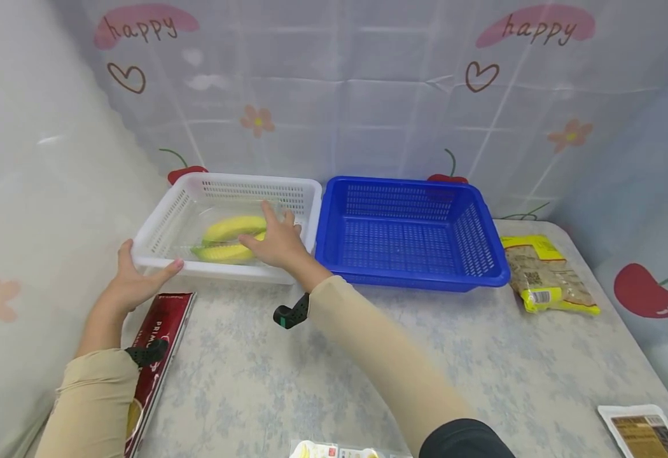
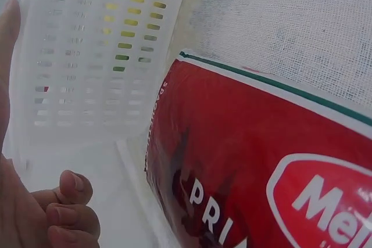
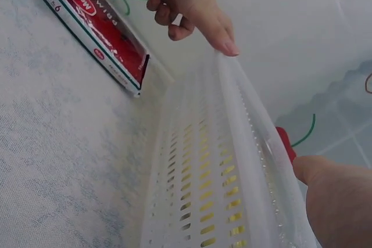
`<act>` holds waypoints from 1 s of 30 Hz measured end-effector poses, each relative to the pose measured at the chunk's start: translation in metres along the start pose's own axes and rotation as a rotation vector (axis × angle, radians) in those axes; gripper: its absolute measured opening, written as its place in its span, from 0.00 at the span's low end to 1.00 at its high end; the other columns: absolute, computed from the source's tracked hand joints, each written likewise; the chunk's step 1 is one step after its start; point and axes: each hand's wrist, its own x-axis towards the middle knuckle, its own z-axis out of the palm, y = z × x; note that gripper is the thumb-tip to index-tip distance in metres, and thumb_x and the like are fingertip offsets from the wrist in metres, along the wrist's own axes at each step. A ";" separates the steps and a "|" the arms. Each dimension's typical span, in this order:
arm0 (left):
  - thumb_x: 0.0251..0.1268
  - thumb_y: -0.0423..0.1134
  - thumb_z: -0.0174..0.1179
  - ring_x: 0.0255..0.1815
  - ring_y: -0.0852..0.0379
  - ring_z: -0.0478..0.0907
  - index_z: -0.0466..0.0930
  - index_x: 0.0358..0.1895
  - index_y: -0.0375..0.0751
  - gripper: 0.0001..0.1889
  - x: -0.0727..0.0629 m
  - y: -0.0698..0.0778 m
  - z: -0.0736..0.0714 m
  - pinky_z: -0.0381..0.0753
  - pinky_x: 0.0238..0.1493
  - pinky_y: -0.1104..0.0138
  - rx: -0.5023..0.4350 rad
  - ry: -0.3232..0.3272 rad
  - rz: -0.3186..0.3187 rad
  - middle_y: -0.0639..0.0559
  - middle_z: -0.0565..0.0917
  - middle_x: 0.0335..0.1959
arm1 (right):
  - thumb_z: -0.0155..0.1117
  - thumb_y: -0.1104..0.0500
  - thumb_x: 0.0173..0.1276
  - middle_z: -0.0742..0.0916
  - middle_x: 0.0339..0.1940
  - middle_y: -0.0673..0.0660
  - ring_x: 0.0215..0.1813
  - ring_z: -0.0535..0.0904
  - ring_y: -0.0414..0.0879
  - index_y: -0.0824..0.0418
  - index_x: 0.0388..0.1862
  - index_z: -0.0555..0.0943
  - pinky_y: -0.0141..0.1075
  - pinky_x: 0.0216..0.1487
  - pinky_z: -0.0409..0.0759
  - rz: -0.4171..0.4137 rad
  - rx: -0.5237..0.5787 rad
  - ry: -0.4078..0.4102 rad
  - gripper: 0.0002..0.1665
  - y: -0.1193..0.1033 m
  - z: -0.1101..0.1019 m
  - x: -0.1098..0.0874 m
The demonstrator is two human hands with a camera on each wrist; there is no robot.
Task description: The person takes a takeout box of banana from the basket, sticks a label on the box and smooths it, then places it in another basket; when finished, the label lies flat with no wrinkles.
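The white plastic basket (image 1: 236, 272) has a clear plastic container (image 1: 192, 216) in it, with yellow bananas (image 1: 235, 226) showing through. At the basket's near left corner, my left hand (image 1: 130, 284) lays its thumb along the rim and its index finger up the side. The left wrist view shows its other fingers (image 2: 72, 216) loosely bent outside the wall, holding nothing. My right hand (image 1: 278, 243) reaches over the front rim, fingers spread across the right part of the container and bananas. Its fingertips are at the container's top; the right wrist view shows only part of this hand (image 3: 343, 201).
A red spaghetti pack (image 1: 159, 327) lies under the left forearm. Right of the white basket stands a blue basket (image 1: 408, 278). Further right are a yellow-and-clear food bag (image 1: 546, 273) and a white-edged packet (image 1: 643, 432). Another printed packet (image 1: 340, 450) shows at the front edge.
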 end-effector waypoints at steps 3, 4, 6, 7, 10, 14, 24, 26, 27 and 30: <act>0.65 0.65 0.56 0.71 0.25 0.50 0.11 0.75 0.45 0.62 -0.001 0.000 0.001 0.57 0.65 0.31 0.002 0.010 -0.008 0.21 0.44 0.74 | 0.60 0.31 0.66 0.52 0.81 0.68 0.78 0.53 0.71 0.36 0.82 0.44 0.66 0.67 0.67 0.028 0.015 0.005 0.53 0.001 0.003 0.003; 0.65 0.65 0.56 0.71 0.25 0.50 0.12 0.75 0.45 0.62 -0.002 0.001 0.001 0.57 0.65 0.31 0.003 0.016 -0.009 0.21 0.45 0.73 | 0.60 0.31 0.66 0.52 0.81 0.69 0.78 0.53 0.71 0.36 0.82 0.43 0.66 0.67 0.66 0.034 0.023 0.004 0.54 0.002 0.004 0.004; 0.64 0.66 0.57 0.69 0.25 0.52 0.15 0.76 0.43 0.62 -0.003 0.002 0.001 0.60 0.62 0.32 0.026 0.041 -0.012 0.20 0.47 0.72 | 0.59 0.31 0.66 0.54 0.80 0.69 0.78 0.52 0.71 0.37 0.82 0.42 0.66 0.69 0.63 0.048 0.036 -0.003 0.54 0.002 0.005 0.006; 0.63 0.66 0.58 0.68 0.25 0.52 0.17 0.77 0.43 0.62 -0.003 0.003 0.001 0.62 0.60 0.32 0.042 0.056 -0.014 0.20 0.48 0.71 | 0.59 0.31 0.66 0.54 0.80 0.69 0.79 0.52 0.71 0.37 0.82 0.42 0.66 0.70 0.61 0.055 0.046 -0.009 0.54 0.003 0.006 0.006; 0.61 0.67 0.60 0.65 0.26 0.54 0.23 0.78 0.38 0.62 -0.003 0.004 0.001 0.66 0.55 0.34 0.097 0.107 -0.014 0.21 0.50 0.70 | 0.58 0.30 0.67 0.57 0.81 0.66 0.79 0.50 0.71 0.38 0.82 0.39 0.66 0.72 0.57 0.072 0.060 -0.038 0.56 0.004 0.007 0.007; 0.60 0.66 0.62 0.65 0.27 0.55 0.28 0.78 0.33 0.63 -0.001 0.007 -0.001 0.67 0.54 0.35 0.128 0.127 -0.001 0.20 0.51 0.69 | 0.57 0.30 0.68 0.61 0.81 0.61 0.80 0.50 0.69 0.39 0.82 0.37 0.66 0.73 0.56 0.083 0.058 -0.073 0.56 0.004 0.007 0.008; 0.62 0.63 0.62 0.78 0.26 0.35 0.05 0.73 0.49 0.67 0.004 0.011 -0.003 0.49 0.68 0.28 0.011 -0.063 0.005 0.27 0.29 0.78 | 0.53 0.30 0.70 0.59 0.81 0.62 0.79 0.52 0.68 0.39 0.82 0.38 0.64 0.73 0.59 0.104 0.060 -0.081 0.53 0.008 0.010 0.013; 0.63 0.63 0.62 0.79 0.27 0.33 0.04 0.72 0.51 0.67 0.004 0.010 -0.003 0.47 0.69 0.29 -0.014 -0.071 0.005 0.29 0.27 0.79 | 0.52 0.30 0.70 0.59 0.81 0.63 0.79 0.53 0.67 0.39 0.82 0.38 0.63 0.72 0.61 0.105 0.063 -0.084 0.52 0.008 0.011 0.014; 0.63 0.63 0.62 0.79 0.28 0.33 0.03 0.71 0.52 0.67 0.004 0.009 -0.002 0.47 0.70 0.29 -0.028 -0.074 0.007 0.30 0.27 0.79 | 0.52 0.30 0.71 0.59 0.81 0.63 0.79 0.53 0.67 0.39 0.82 0.38 0.63 0.72 0.61 0.106 0.067 -0.085 0.52 0.008 0.011 0.014; 0.63 0.61 0.62 0.79 0.29 0.34 0.02 0.70 0.54 0.67 0.004 0.007 -0.001 0.46 0.71 0.30 -0.064 -0.077 0.018 0.31 0.29 0.79 | 0.51 0.31 0.72 0.59 0.81 0.61 0.80 0.51 0.66 0.39 0.82 0.38 0.63 0.73 0.60 0.097 0.082 -0.084 0.50 0.008 0.011 0.015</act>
